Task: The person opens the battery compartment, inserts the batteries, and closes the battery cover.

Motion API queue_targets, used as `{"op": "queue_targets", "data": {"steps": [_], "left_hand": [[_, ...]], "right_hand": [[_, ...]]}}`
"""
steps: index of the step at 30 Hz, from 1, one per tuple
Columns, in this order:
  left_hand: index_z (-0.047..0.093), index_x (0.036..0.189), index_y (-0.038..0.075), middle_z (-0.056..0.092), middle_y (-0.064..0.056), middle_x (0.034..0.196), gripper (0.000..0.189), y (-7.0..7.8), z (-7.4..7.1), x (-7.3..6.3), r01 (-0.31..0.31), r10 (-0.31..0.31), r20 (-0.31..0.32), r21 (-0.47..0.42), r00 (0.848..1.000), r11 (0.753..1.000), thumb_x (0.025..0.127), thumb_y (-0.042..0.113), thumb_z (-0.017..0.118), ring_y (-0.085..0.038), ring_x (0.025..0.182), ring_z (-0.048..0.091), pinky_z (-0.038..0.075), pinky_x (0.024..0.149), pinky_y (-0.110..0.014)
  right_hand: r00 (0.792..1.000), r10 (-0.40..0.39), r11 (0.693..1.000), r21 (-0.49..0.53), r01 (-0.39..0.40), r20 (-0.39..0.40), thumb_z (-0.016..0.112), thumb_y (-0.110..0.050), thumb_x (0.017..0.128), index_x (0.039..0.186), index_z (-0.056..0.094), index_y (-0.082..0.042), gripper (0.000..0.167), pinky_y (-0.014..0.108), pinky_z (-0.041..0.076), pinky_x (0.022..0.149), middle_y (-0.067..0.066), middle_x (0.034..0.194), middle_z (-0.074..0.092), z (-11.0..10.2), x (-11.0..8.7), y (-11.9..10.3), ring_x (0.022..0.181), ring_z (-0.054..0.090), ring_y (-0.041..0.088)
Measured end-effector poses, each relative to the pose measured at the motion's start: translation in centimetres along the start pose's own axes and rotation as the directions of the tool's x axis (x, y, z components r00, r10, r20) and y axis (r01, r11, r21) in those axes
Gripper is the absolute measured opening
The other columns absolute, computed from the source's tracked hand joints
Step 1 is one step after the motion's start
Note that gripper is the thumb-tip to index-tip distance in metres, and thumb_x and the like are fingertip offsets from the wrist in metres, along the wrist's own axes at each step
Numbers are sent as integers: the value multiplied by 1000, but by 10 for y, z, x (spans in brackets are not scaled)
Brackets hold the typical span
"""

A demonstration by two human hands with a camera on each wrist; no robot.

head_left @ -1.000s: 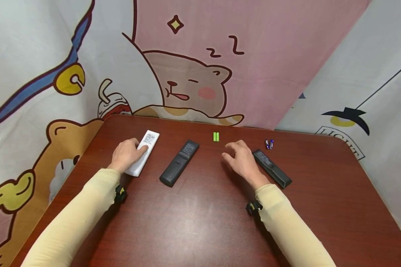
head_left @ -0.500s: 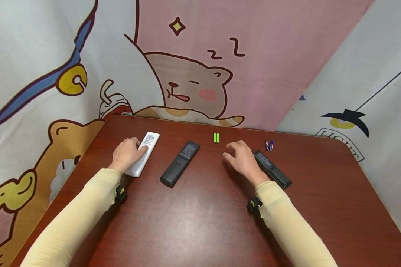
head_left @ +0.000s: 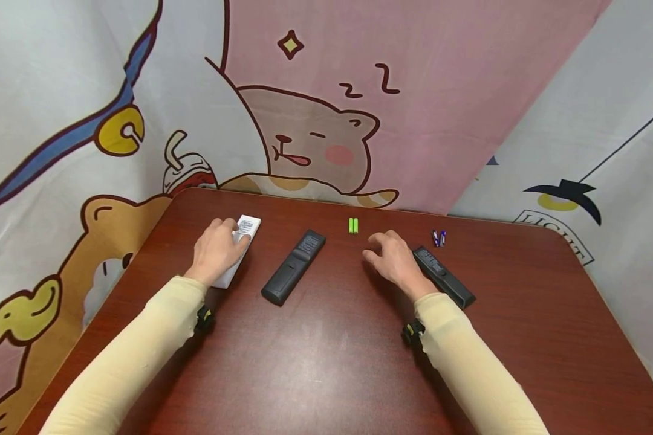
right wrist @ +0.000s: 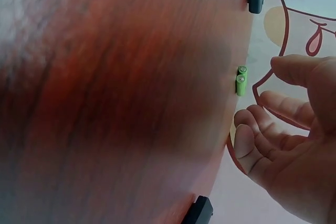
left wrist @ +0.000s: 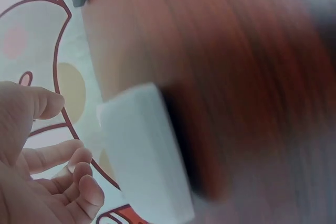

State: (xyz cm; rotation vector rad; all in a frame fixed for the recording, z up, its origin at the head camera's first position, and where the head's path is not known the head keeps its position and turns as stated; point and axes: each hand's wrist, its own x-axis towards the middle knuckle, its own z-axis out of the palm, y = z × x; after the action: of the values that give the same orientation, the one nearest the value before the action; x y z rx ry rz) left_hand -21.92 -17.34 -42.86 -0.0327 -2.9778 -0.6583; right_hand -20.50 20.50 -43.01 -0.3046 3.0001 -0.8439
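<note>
My left hand hovers over a white remote control, covering part of it. In the left wrist view the loosely bent fingers stand apart from the white remote, which lies on the table. A black remote lies back side up between my hands. My right hand, fingers relaxed, holds nothing; it is nearest a second black remote. Two green batteries lie side by side beyond the hands. Two small blue-and-white batteries lie behind the right black remote.
A brown wooden table carries all these things. Its far edge meets a cartoon-printed cloth, which also hangs along the left and right sides.
My left hand has moved a little to the right and away from me, over the white remote, which has stayed in place. My right hand has hardly moved.
</note>
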Motion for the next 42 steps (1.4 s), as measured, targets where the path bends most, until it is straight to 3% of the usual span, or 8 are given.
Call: {"op": "queue_targets", "data": {"steps": [10,24,30,42], "left_hand": [[66,120,-2,61,-22,106,43,24,7,-7,-54,54,11,1,999,999,95,32,66,-38,89,63,54,73,-53],[69,110,1,66,-15,98,44,46,18,-15,-126,125,139,-8,982,992,92,41,72,-31,86,65,53,72,-46],[69,102,4,65,-9,92,40,53,24,-16,-136,137,190,-14,972,991,92,43,73,-24,81,61,50,67,-39],[69,102,5,69,-8,90,45,62,30,-17,-140,142,237,-28,961,990,89,47,76,-22,76,61,49,64,-36]], "right_hand": [[999,33,999,-35,-33,12,68,-24,98,129,66,-1,38,55,51,96,22,124,59,2,2,4,111,61,40],[999,33,995,-92,-30,31,68,-23,98,124,67,1,36,59,51,96,24,122,60,6,8,4,109,62,42],[997,56,993,-109,-50,50,67,-25,98,126,66,1,37,57,51,98,24,123,59,6,10,3,110,61,42],[992,97,989,-119,-87,76,67,-25,99,125,67,0,36,57,51,97,23,123,59,5,15,-1,110,62,40]]}}
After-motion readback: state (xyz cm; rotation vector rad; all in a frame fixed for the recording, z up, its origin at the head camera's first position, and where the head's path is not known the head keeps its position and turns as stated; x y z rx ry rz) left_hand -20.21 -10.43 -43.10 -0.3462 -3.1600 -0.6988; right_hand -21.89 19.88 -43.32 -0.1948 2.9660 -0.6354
